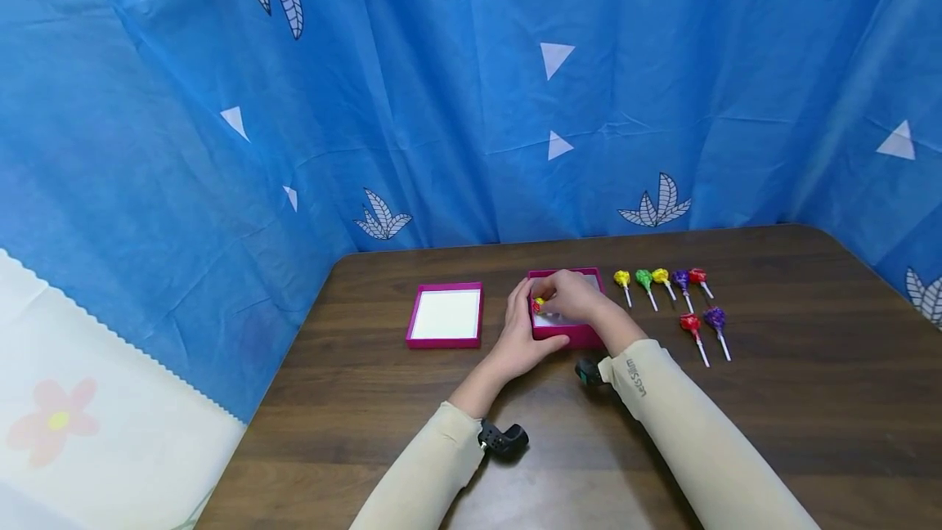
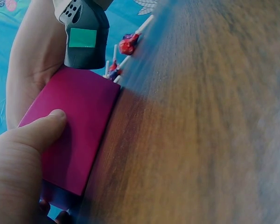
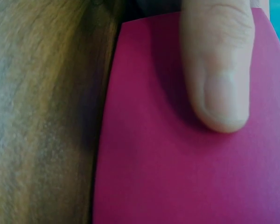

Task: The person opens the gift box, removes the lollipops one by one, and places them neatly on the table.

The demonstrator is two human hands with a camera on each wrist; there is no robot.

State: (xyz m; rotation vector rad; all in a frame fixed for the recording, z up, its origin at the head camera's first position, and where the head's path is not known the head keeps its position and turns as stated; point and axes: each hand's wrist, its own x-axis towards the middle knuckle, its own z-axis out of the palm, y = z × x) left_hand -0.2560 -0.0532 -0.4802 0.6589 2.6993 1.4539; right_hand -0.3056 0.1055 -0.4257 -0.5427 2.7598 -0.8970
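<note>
A magenta box (image 1: pixel 581 338) with a pale inside stands on the table in the head view. My left hand (image 1: pixel 515 343) holds its near left corner, fingers along the left side and thumb against the front wall; the left wrist view shows that thumb pressed on the box wall (image 2: pixel 84 121). Over the box's left part, my right hand (image 1: pixel 576 298) reaches in and pinches a red and yellow lollipop (image 1: pixel 539 305). Its stick is mostly hidden by the fingers. The right wrist view shows the front of the box (image 3: pixel 177 172) with a thumb on it.
Left of the box lies a magenta lid (image 1: pixel 445 316), pale inside facing up. To the right are several lollipops: a back row with a green one (image 1: pixel 644 278), and a red one (image 1: pixel 690 323) and a purple one (image 1: pixel 715 318) nearer. A blue curtain (image 1: pixel 456 105) hangs behind the table.
</note>
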